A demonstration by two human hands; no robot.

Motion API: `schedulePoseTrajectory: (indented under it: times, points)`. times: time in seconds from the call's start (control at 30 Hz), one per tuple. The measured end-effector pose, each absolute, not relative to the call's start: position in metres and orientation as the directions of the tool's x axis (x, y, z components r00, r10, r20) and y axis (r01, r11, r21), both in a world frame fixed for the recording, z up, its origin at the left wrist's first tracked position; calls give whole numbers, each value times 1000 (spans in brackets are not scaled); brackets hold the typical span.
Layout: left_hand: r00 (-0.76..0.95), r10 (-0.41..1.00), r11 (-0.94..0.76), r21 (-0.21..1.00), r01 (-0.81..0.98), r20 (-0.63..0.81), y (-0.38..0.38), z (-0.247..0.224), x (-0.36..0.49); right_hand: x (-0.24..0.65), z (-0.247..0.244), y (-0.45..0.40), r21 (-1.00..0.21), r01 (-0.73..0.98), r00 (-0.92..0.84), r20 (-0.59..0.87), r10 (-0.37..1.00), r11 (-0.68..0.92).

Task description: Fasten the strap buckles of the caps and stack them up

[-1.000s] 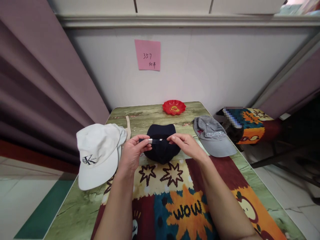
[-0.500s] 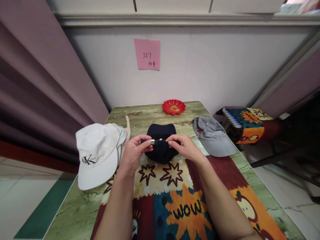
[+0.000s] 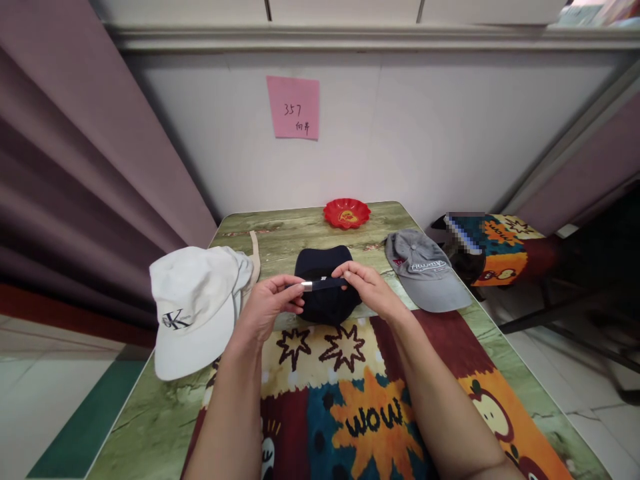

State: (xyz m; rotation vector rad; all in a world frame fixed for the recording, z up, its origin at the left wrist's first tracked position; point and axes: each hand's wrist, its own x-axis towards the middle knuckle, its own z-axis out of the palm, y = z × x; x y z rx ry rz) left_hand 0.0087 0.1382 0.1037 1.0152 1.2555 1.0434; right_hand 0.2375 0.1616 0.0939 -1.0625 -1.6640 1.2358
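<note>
In the head view, the dark navy fabric cap [image 3: 327, 308] sits mid-surface, at the upper edge of the patterned multicoloured cloth [image 3: 370, 417]. It looks light and soft, likely to crumple under pressure; its narrow dark strap [image 3: 327, 284] seems flexible and best pinched near each end. The left hand [image 3: 267, 303] pinches it beside the small silvery metal buckle [image 3: 307, 286]; the right hand [image 3: 367, 283] grips the other end, fingertips closed. The green, wood-patterned surface [image 3: 290, 237] appears flat and firm, standing against a plain pale wall [image 3: 420, 127], with mauve curtains [image 3: 100, 133] at the left.
</note>
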Motion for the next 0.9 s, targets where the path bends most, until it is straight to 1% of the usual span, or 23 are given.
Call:
schedulePoseTrajectory:
  times: [0.1, 0.23, 0.4, 0.57, 0.63, 0.73, 0.83, 0.9]
  points:
    - [68, 974, 217, 976, 2, -217, 137, 106, 6, 238, 97, 161, -978, 141, -330, 98, 939, 152]
    - [101, 974, 206, 979, 1, -205, 136, 107, 11, 239, 97, 161, -976, 141, -330, 111, 937, 165]
    - [75, 982, 173, 985, 5, -173, 136, 106, 20, 241, 95, 162, -976, 145, -332, 104, 938, 160]
    - [69, 981, 182, 983, 14, -183, 137, 103, 21, 241, 94, 164, -976, 139, -330, 113, 937, 166]
    - [66, 981, 184, 983, 7, -184, 138, 102, 21, 242, 96, 163, -968, 173, -317, 123, 941, 184]
    - [68, 982, 179, 984, 5, -179, 137, 104, 20, 243, 102, 159, -933, 284, -309, 129, 942, 221]
    - [71, 983, 167, 986, 22, -168, 136, 106, 21, 237, 108, 152, -864, 422, -314, 147, 938, 276]
    - [78, 985, 153, 987, 43, -156, 136, 107, 21, 229, 109, 147, -794, 510, -307, 192, 932, 332]
